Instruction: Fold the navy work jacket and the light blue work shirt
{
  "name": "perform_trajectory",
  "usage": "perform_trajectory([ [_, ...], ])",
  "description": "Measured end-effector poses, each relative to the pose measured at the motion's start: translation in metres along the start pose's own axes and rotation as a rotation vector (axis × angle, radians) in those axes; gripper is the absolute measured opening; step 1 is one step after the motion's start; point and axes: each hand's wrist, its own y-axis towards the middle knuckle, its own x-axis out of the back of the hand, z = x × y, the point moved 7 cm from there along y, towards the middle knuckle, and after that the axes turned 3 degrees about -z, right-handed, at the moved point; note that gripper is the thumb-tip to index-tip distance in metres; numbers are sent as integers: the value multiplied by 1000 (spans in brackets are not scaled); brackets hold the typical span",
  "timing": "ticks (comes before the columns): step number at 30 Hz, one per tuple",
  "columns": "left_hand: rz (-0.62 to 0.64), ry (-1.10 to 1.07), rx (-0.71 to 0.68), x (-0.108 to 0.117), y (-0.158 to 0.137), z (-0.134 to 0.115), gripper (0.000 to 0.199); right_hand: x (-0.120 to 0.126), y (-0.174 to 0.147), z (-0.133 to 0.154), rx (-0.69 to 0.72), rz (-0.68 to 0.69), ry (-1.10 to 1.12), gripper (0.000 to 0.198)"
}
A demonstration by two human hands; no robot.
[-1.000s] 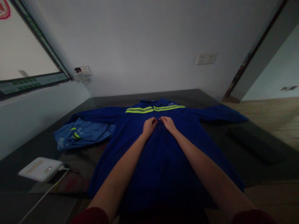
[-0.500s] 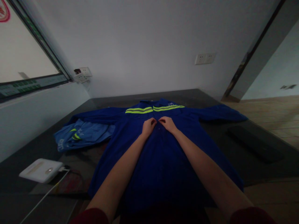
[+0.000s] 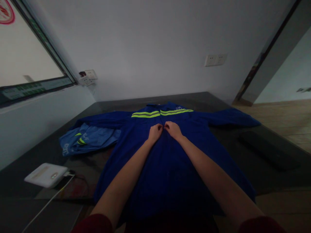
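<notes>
A dark blue work jacket [image 3: 165, 165] with yellow-green reflective bands across the chest lies spread out, collar at the far side and sleeves out to both sides. At its front opening, just below the bands, my left hand [image 3: 155, 132] pinches the jacket's edge. Close beside it, my right hand [image 3: 173, 129] is closed in a pinch on the other front edge, the fingertips of both hands nearly touching. Whatever small fastener may be between the fingers is too small to make out.
Under the jacket is a dark glossy table [image 3: 206, 97]. A folded lighter blue garment [image 3: 89, 139] lies by the left sleeve. Nearer on the left is a white device [image 3: 46, 175] with a cable [image 3: 48, 202]. A black flat object [image 3: 268, 150] lies at right.
My right hand has shifted slightly left, bringing its fingertips closer to my left hand. The whole view has moved a little; the jacket lies as before.
</notes>
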Motion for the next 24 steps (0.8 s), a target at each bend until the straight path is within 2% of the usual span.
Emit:
perform_trajectory([
  [5, -37, -52, 68, 1, 1, 4, 18, 1, -3, 3, -13, -2, -20, 4],
  [7, -59, -11, 70, 2, 2, 5, 16, 2, -3, 1, -18, -25, -5, 5],
  [12, -39, 148, 30, 0, 3, 4, 21, 2, -2, -3, 9, -80, 101, 9],
  [17, -1, 172, 6, -3, 2, 3, 16, 0, 1, -7, 33, -88, 214, 9],
  [24, -7, 209, 26, -2, 0, 1, 17, -6, 6, -18, -22, -105, 401, 9],
])
